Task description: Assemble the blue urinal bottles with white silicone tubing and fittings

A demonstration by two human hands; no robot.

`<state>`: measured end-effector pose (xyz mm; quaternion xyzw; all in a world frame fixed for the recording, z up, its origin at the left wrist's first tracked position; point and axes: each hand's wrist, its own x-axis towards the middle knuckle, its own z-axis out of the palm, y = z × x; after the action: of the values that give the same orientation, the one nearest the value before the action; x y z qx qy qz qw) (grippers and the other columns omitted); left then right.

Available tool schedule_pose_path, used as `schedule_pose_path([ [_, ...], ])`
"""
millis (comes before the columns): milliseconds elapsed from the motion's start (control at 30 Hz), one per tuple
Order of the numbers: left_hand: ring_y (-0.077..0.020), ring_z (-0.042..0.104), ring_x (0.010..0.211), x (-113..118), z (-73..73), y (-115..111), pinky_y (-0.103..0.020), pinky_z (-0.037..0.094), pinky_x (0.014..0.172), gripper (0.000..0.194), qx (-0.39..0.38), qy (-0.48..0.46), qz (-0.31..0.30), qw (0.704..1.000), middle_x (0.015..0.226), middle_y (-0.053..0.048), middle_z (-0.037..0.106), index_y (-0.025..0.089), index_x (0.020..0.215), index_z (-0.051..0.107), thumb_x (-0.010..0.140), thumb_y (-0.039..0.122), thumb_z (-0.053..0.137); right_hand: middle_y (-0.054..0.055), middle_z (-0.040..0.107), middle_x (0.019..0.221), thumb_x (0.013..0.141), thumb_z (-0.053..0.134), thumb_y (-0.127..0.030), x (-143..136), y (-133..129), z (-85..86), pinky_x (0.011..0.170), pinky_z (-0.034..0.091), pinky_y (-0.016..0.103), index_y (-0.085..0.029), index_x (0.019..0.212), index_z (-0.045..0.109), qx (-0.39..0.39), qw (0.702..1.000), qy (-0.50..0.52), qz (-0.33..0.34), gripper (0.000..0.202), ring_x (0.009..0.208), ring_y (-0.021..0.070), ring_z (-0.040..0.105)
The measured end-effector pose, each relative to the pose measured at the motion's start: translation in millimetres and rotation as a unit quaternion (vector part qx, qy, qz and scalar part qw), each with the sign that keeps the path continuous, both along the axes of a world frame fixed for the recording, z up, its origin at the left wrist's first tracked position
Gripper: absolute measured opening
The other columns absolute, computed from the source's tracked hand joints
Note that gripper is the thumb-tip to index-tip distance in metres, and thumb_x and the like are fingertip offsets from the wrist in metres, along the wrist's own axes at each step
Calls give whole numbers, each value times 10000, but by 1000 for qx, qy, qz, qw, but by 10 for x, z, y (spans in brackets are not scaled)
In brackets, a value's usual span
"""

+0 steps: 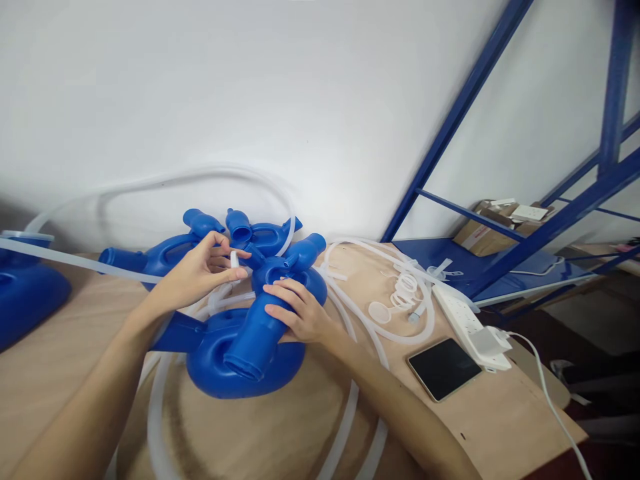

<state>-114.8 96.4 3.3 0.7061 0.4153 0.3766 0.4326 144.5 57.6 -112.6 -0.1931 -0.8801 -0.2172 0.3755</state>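
Note:
My left hand (207, 267) pinches a short white tubular piece (234, 259) between thumb and fingers. Whether it is the end of a hose cannot be made out. My right hand (300, 310) curls over the thick neck of a blue plastic bottle (255, 333), whose open mouth points toward me. Another blue bottle (205, 377) with a rounded, looped body lies beneath and beside it. Behind my hands are more blue bottles (265, 237) with spouts and handles, crowded together against the wall. Translucent hoses (159, 413) run among and under the bottles.
A blue container (30, 293) with a hose stands at far left. To the right lie coiled hose (407, 339), clear plastic fittings (406, 290), a phone (444, 369) and a white power strip (465, 320). A blue metal rack (450, 120) and a cardboard box (477, 230) are beyond.

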Motion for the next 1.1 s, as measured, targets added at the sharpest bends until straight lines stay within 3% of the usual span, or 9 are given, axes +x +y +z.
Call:
schedule_pose_path([
  [100, -316, 787, 1037, 16, 17, -9, -456, 650, 828, 592, -5, 10, -1, 1000, 1243, -98, 770, 267, 929, 393, 717, 539, 873, 214, 546, 1556, 1012, 586, -644, -59, -14, 16, 1179, 494, 600, -179, 1398, 579, -27, 999, 16, 22, 605, 1533, 341, 417],
  [233, -301, 766, 1074, 20, 67, -49, -460, 633, 881, 550, -2, 24, -7, 1000, 1283, -112, 756, 257, 967, 404, 801, 559, 832, 242, 505, 1580, 962, 700, -592, -171, -128, 184, 1257, 410, 596, -138, 1542, 439, -193, 980, 54, -13, 782, 1561, 331, 380],
  [300, -290, 761, 1067, 18, 85, -66, -457, 626, 895, 540, 2, 24, -7, 1000, 1297, -112, 749, 252, 978, 410, 822, 555, 830, 217, 516, 1575, 955, 711, -593, -188, -174, 285, 1267, 405, 569, -164, 1548, 446, -229, 971, 59, -19, 778, 1552, 317, 393],
  [400, -284, 758, 1053, 16, 86, -68, -466, 618, 913, 549, 26, 14, 7, 1000, 1305, -107, 740, 248, 975, 412, 811, 548, 842, 204, 547, 1551, 983, 679, -583, -145, -172, 330, 1261, 415, 555, -181, 1499, 529, -163, 986, 25, 11, 671, 1530, 316, 422],
  [533, -278, 762, 1031, 17, 69, -50, -480, 610, 941, 548, 53, 10, 26, 998, 1351, -112, 709, 241, 1006, 436, 806, 551, 842, 155, 546, 1586, 1022, 633, -560, -68, -95, 183, 1263, 358, 660, -277, 1417, 619, -53, 997, -54, 21, 486, 1580, 335, 378],
  [667, -273, 755, 1037, 17, 73, -57, -454, 609, 925, 534, 44, 13, 23, 999, 1315, -102, 723, 238, 1028, 452, 825, 540, 842, 216, 461, 1651, 1001, 631, -621, -67, -39, 40, 1256, 372, 651, -204, 1371, 633, -67, 994, -84, 8, 557, 1645, 353, 257],
  [800, -265, 754, 1030, 16, 79, -71, -422, 611, 893, 531, 40, 14, 19, 999, 1269, -92, 743, 236, 1018, 460, 826, 547, 846, 247, 450, 1655, 1007, 629, -614, -76, -8, 17, 1242, 358, 690, -184, 1357, 635, -64, 992, -108, 14, 555, 1651, 382, 226],
  [933, -273, 764, 1045, 24, 95, -79, -409, 616, 876, 532, 42, 21, 17, 999, 1273, -87, 748, 237, 1010, 470, 817, 553, 852, 161, 540, 1608, 1019, 643, -556, -64, 28, -16, 1248, 371, 664, -278, 1348, 656, -42, 992, -114, 30, 431, 1620, 342, 333],
  [1100, -288, 765, 1053, 46, 119, -104, -418, 614, 857, 533, 37, 29, 14, 999, 1265, -97, 752, 238, 993, 474, 804, 559, 854, 63, 641, 1505, 1000, 675, -521, -71, 61, -185, 1242, 365, 683, -438, 1349, 650, -10, 993, -88, 74, 360, 1561, 319, 450],
])
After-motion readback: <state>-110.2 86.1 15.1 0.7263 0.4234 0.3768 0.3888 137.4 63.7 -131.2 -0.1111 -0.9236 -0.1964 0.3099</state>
